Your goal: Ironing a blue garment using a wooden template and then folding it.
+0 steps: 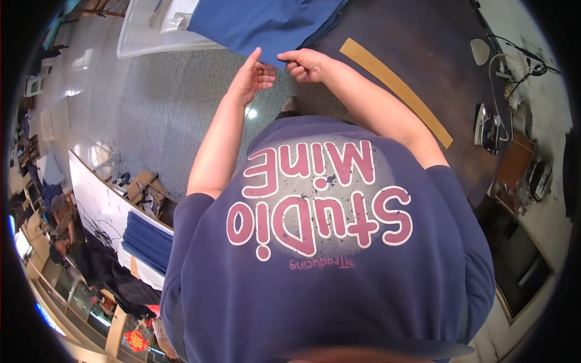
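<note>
A blue piece of fabric (260, 24) lies at the top of the view, over the edge of a dark tabletop, with one corner pointing toward me. My right hand (305, 65) pinches that near corner between thumb and forefinger, the other fingers curled under. Just left of it, my left hand (251, 78) is open, thumb raised beside the fabric's edge and fingers loosely bent. Whether its thumb touches the fabric I cannot tell.
A long tan strip (396, 91) lies on the dark table (448, 54), beside my right forearm. An iron (486, 128) with a cord stands at the far right. A white bin (136, 36) is at upper left. Folded blue fabric (147, 242) rests on a white table; a person (62, 221) is beyond.
</note>
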Tool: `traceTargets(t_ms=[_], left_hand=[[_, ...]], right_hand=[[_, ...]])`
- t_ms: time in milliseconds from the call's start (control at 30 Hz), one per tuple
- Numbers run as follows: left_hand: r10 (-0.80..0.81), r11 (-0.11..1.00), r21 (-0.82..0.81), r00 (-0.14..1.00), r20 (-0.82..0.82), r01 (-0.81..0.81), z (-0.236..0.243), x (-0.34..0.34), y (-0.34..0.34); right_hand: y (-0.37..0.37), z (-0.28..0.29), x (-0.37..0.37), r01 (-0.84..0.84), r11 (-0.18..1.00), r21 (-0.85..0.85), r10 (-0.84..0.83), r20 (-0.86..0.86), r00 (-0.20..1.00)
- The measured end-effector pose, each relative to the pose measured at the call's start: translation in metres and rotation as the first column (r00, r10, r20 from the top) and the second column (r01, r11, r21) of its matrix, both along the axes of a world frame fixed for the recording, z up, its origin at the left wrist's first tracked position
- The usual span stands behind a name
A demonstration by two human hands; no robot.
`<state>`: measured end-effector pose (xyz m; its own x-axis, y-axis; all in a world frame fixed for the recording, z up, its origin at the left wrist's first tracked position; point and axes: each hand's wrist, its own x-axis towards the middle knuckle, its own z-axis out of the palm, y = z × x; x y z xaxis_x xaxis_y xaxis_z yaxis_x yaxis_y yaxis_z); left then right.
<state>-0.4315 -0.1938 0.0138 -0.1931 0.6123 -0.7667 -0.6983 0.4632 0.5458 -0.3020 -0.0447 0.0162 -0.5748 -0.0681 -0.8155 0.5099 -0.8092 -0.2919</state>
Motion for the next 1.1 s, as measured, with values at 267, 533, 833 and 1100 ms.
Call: traceTargets(t_ms=[267, 533, 833, 1100], left_hand=[[0.135, 0.979, 0.146, 0.988, 0.074, -0.145, -0.009, 0.001, 0.008], [0.141, 0.984, 0.101, 0.986, 0.084, -0.150, -0.009, 0.004, 0.004], [0.035, 0.993, 0.110, 0.999, 0.021, -0.037, -0.008, 0.006, -0.001], [-0.007, 0.989, 0.145, 1.000, 0.010, 0.006, -0.011, 0.006, -0.001]], right_hand=[[-0.004, 0.004, -0.008, 0.068, 0.989, 0.130, -0.065, -0.028, 0.998], [-0.003, 0.005, -0.012, 0.045, 0.990, 0.136, -0.042, -0.027, 0.999], [-0.009, 0.005, -0.008, 0.034, 0.983, 0.181, -0.025, -0.053, 0.998], [-0.010, 0.000, -0.006, 0.048, 0.981, 0.187, -0.037, -0.065, 0.997]])
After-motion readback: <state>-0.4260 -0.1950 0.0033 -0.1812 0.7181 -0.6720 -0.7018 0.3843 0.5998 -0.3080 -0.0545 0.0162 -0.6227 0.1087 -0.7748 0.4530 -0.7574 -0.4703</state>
